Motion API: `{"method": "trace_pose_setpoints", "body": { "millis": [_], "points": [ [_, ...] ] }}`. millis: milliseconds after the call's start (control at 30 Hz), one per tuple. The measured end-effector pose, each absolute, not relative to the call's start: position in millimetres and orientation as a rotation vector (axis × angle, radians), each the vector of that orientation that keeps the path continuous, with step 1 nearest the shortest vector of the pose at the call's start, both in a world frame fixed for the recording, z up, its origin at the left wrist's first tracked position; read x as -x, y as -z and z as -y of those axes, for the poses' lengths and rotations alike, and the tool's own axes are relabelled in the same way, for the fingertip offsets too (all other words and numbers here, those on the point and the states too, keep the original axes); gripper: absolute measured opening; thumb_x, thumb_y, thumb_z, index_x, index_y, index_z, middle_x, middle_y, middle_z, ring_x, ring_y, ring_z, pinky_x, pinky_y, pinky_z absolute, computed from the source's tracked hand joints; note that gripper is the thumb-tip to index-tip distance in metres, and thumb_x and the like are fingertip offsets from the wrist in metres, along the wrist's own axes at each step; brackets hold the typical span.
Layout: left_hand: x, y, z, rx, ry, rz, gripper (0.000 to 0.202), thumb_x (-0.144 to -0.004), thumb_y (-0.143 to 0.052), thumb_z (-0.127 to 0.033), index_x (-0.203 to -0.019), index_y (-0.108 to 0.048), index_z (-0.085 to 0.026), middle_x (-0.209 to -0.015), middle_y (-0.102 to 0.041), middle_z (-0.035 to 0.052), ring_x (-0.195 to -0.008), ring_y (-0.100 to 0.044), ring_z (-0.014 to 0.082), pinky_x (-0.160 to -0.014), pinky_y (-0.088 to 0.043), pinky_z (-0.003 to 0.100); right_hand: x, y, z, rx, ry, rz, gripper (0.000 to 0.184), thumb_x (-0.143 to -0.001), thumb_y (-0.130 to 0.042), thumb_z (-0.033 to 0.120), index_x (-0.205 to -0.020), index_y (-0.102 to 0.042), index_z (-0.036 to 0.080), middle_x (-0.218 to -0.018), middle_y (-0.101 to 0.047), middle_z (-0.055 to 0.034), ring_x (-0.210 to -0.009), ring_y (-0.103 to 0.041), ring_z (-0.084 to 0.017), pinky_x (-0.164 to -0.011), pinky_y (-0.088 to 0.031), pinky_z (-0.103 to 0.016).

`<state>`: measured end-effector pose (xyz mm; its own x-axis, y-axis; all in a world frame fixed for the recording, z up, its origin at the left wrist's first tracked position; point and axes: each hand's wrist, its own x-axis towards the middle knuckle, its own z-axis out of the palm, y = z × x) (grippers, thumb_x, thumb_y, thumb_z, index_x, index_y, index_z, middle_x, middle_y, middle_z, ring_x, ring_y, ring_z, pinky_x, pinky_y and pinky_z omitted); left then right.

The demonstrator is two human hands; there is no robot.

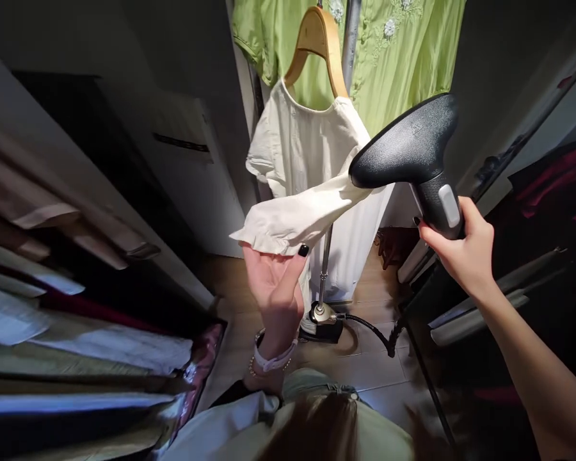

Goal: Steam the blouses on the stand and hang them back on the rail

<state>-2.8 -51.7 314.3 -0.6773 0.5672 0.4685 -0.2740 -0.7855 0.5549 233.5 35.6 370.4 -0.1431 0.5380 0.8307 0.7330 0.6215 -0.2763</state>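
A white short-sleeved garment [312, 141] hangs from a wooden hanger [317, 32] on a metal pole. My left hand [276, 282] is closed on the hem of one sleeve [292, 221], thumb on the near side and fingers behind the cloth, and the sleeve is stretched out toward me. In my right hand [465, 246] is a black garment steamer head [408, 141], gripped by its handle with the grey button [447, 203]. The steamer's tip lies at the upper part of the stretched sleeve; whether its hidden face presses the cloth I cannot tell.
Behind hangs a green embroidered garment [413, 57]. Below, the steamer's base [324, 314] stands on the tiled floor, with a black hose [372, 325] running right. Racks of folded or hanging clothes [77, 326] line the left; dark and magenta clothes [552, 179] are at right.
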Motion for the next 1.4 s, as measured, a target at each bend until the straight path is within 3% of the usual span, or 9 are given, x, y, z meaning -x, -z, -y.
{"method": "trace_pose_setpoints", "body": {
  "millis": [333, 500, 700, 933, 1067, 1267, 1400],
  "points": [
    [17.3, -283.0, 88.7, -1.086, -2.402, -1.043, 0.095, -0.07, -0.093, -0.036, -0.152, -0.045, -0.028, -0.155, -0.05, 0.0134, -0.145, -0.048, 0.0328, -0.12, -0.042, 0.042, -214.8, -329.5, 12.8, 0.995, -0.07, 1.883, 0.038, -0.08, -0.072, 0.047, -0.108, -0.066, 0.023, -0.08, -0.068, 0.0013, -0.064, -0.061, -0.017, -0.061, -0.051, -0.028],
    [13.3, -279.0, 104.6, -0.973, -2.431, -1.03, 0.096, -0.077, -0.088, -0.037, -0.157, -0.035, -0.036, -0.153, -0.052, 0.0127, -0.138, -0.056, 0.0287, -0.112, -0.05, 0.039, -206.1, -317.3, 30.5, 0.962, -0.056, 1.935, 0.039, -0.079, -0.073, 0.044, -0.112, -0.066, 0.023, -0.086, -0.073, 0.0003, -0.069, -0.066, -0.018, -0.065, -0.052, -0.028],
    [13.2, -292.6, 115.6, -0.907, -2.493, -0.818, 0.075, -0.081, -0.083, -0.035, -0.149, -0.05, -0.038, -0.142, -0.062, 0.0066, -0.136, -0.058, 0.0277, -0.115, -0.049, 0.041, -209.6, -332.5, 41.3, 0.999, 0.023, 1.813, 0.042, -0.079, -0.073, 0.048, -0.113, -0.066, 0.024, -0.086, -0.071, -0.0008, -0.068, -0.064, -0.019, -0.064, -0.051, -0.029],
    [27.7, -309.8, 128.2, -0.786, -2.49, -0.708, 0.075, -0.079, -0.085, -0.028, -0.147, -0.053, -0.036, -0.141, -0.064, 0.0036, -0.139, -0.054, 0.0252, -0.118, -0.046, 0.037, -201.2, -349.6, 54.8, 0.964, 0.01, 1.806, 0.043, -0.078, -0.074, 0.053, -0.11, -0.068, 0.025, -0.082, -0.069, -0.0008, -0.066, -0.06, -0.02, -0.063, -0.049, -0.031],
    [36.9, -314.9, 137.7, -0.792, -2.483, -0.686, 0.068, -0.082, -0.082, -0.029, -0.145, -0.056, -0.035, -0.142, -0.064, 0.0024, -0.14, -0.054, 0.0269, -0.12, -0.044, 0.041, -187.3, -354.4, 59.7, 0.92, -0.014, 1.829, 0.042, -0.078, -0.074, 0.053, -0.107, -0.067, 0.023, -0.079, -0.067, -0.0006, -0.064, -0.058, -0.019, -0.061, -0.047, -0.03],
    [51.4, -315.8, 147.4, -0.887, -2.485, -0.658, 0.079, -0.08, -0.083, -0.02, -0.148, -0.05, -0.041, -0.149, -0.059, 0.0002, -0.147, -0.046, 0.0238, -0.123, -0.04, 0.04, -156.2, -366.8, 64.1, 0.836, -0.081, 1.938, 0.038, -0.078, -0.073, 0.048, -0.106, -0.066, 0.023, -0.076, -0.066, 0.0015, -0.062, -0.056, -0.016, -0.059, -0.043, -0.027],
    [62.7, -316.3, 150.9, -0.948, -2.471, -0.705, 0.09, -0.08, -0.084, -0.024, -0.155, -0.039, -0.044, -0.153, -0.054, 0.0031, -0.148, -0.045, 0.0259, -0.122, -0.042, 0.043, -137.5, -377.6, 61.8, 0.855, -0.078, 1.999, 0.043, -0.078, -0.072, 0.051, -0.109, -0.065, 0.023, -0.076, -0.067, 0.0004, -0.062, -0.058, -0.018, -0.06, -0.043, -0.028]
  ]
}}
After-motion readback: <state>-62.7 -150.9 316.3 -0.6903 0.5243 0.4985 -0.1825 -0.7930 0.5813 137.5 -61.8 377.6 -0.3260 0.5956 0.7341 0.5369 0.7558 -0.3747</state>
